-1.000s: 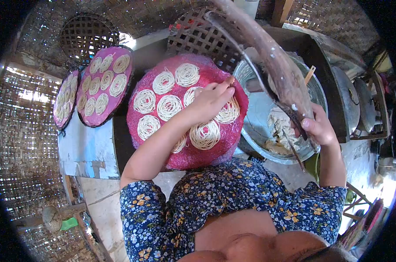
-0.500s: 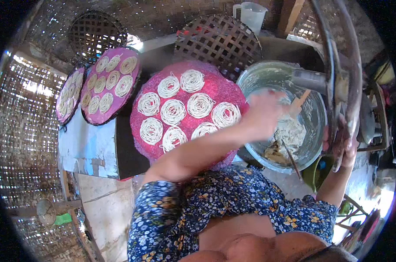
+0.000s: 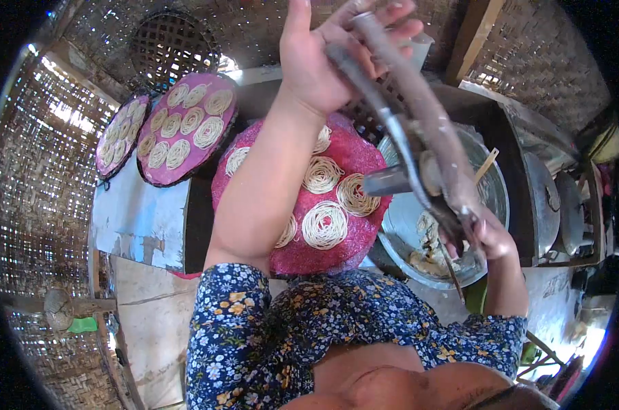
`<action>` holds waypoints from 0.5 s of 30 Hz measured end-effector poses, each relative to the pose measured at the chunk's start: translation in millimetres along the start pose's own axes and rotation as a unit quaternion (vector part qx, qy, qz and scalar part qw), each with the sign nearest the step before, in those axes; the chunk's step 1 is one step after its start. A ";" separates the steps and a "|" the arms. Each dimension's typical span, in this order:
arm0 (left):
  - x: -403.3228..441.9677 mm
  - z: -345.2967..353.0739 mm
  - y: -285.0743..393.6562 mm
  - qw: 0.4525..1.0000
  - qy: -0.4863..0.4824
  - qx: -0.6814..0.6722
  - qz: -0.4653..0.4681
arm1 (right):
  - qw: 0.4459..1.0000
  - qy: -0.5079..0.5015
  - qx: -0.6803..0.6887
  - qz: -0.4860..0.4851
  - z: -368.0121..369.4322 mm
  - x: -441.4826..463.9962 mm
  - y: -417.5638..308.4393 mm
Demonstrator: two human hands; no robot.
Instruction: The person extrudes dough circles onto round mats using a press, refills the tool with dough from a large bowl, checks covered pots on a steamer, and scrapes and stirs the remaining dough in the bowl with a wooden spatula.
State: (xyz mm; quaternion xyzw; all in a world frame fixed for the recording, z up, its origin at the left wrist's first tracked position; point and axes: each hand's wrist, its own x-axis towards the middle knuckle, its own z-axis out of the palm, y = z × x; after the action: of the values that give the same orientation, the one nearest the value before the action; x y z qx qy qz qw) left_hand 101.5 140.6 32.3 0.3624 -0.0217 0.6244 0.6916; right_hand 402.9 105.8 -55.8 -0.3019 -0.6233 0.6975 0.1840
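Observation:
A long two-handled press (image 3: 435, 130) with a metal cylinder (image 3: 388, 181) slants over the basin, its upper end to the left. My right hand (image 3: 495, 240) is wrapped round the lower end of its handles. My left hand (image 3: 306, 68) is raised at the upper end, thumb and fingers spread, with the handle ends across it; contact is unclear. Below the press, the metal basin (image 3: 506, 205) holds pale dough (image 3: 425, 258), a wooden spatula (image 3: 487, 164) and a thin stick (image 3: 455, 277). Coiled noodle nests (image 3: 325, 224) lie on the round pink sheet (image 3: 354, 256), partly hidden by my left forearm.
Two pink trays of noodle nests, one larger (image 3: 164, 109) and one smaller (image 3: 128, 116), lean at the left on a pale blue surface (image 3: 135, 222). A woven basket (image 3: 176, 51) rests against the wall. Pot lids (image 3: 541, 198) stand at the right beside the basin.
The press has tipped from upright at the right to a leftward slant over the basin. My left hand has gone from above the basin up to the handle ends.

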 end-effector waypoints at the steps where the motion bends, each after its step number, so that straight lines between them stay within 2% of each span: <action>1: 5.5 -8.1 10.3 0.998 -0.059 -0.021 -0.003 | 1.000 -0.028 -0.014 0.000 0.4 10.1 -3.7; 2: 13.4 -38.8 20.4 0.987 -0.157 -0.037 -0.009 | 0.998 -0.056 -0.027 0.000 1.2 20.7 -8.8; 4: 5.9 -74.4 27.0 0.982 -0.184 -0.035 0.015 | 0.996 -0.073 -0.040 0.032 -4.1 42.8 -16.3; 6: -4.8 -91.6 30.8 0.996 -0.043 -0.006 0.082 | 0.993 -0.050 -0.040 0.096 -13.3 70.0 -19.1; 7: -10.2 -81.1 26.5 0.981 0.136 0.038 0.131 | 0.989 -0.047 -0.073 0.116 -15.8 84.1 -21.1; 10: -25.0 -121.4 29.9 0.972 0.158 0.025 0.170 | 0.975 -0.051 -0.190 0.106 -14.0 116.9 -25.5; 15: -44.2 -144.4 30.0 0.955 0.214 0.034 0.201 | 0.956 -0.075 -0.259 0.119 -13.1 140.5 -17.1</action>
State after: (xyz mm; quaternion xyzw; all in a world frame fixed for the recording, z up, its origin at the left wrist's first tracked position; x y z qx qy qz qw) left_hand 4.4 178.1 -81.1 0.2317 0.0762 0.8139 0.5273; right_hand 304.0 207.4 -66.5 -0.3582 -0.7538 0.5499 -0.0323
